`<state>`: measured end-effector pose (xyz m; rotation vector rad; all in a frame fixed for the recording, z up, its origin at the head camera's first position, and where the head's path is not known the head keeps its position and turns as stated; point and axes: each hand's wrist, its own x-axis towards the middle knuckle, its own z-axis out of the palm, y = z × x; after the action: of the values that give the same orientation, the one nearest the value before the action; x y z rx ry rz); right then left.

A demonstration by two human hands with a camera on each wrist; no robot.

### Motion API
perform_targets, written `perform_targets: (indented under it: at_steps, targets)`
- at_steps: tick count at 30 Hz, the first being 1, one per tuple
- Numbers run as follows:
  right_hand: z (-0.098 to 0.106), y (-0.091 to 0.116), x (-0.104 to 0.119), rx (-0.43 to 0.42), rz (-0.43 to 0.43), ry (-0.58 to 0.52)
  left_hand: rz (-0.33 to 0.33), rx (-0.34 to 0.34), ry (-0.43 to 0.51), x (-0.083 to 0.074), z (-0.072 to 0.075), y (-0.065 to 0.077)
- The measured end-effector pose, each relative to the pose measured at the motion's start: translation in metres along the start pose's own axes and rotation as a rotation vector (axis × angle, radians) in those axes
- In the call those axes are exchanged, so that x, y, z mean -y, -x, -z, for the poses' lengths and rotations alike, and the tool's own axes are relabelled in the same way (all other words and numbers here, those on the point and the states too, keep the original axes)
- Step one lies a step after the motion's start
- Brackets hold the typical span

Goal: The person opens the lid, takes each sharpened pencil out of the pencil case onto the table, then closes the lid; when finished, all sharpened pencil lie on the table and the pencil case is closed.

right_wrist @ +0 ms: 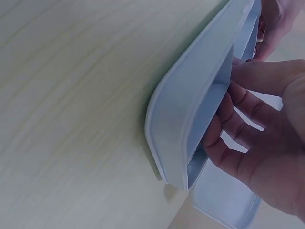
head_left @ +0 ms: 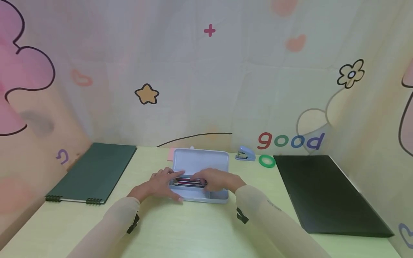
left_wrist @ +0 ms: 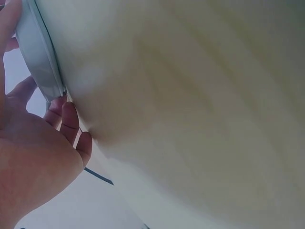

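Observation:
A pale blue pencil case [head_left: 193,195] lies with its lid [head_left: 200,159] raised at the back. Several pencils [head_left: 185,182] lie side by side in its long compartment. My left hand [head_left: 161,184] holds the case's left end, thumb at the front corner and index finger at the back by the pencils. In the left wrist view, other fingers bend against the case's end. My right hand [head_left: 216,180] reaches into the case over the right ends of the pencils. Its fingertips dip behind the case wall [right_wrist: 176,105] in the right wrist view, so their hold on the pencils is hidden.
Behind the case stand a light blue stapler [head_left: 246,154] and a green tape roll [head_left: 267,161]. A pink item [head_left: 170,154] shows partly behind the lid. A dark green spiral-bound pad [head_left: 93,172] lies at left, a black folder [head_left: 329,195] at right. Printed curtains surround the table.

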<state>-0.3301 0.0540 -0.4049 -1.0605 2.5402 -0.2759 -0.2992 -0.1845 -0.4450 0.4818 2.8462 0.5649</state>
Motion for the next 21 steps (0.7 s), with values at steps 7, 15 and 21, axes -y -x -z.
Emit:
perform_targets:
  at_steps: [7, 15, 21]
  targets:
    - [0.001, -0.001, 0.000, 0.008, 0.000, -0.024, 0.005, -0.002, -0.003, -0.001, 0.000, 0.000]
    - [0.006, -0.002, 0.004, 0.022, 0.006, -0.032, 0.011, 0.006, -0.001, -0.001, 0.002, 0.000]
    - [0.013, -0.002, 0.009, 0.060, -0.017, -0.021, 0.015, 0.012, 0.011, 0.000, 0.001, 0.000]
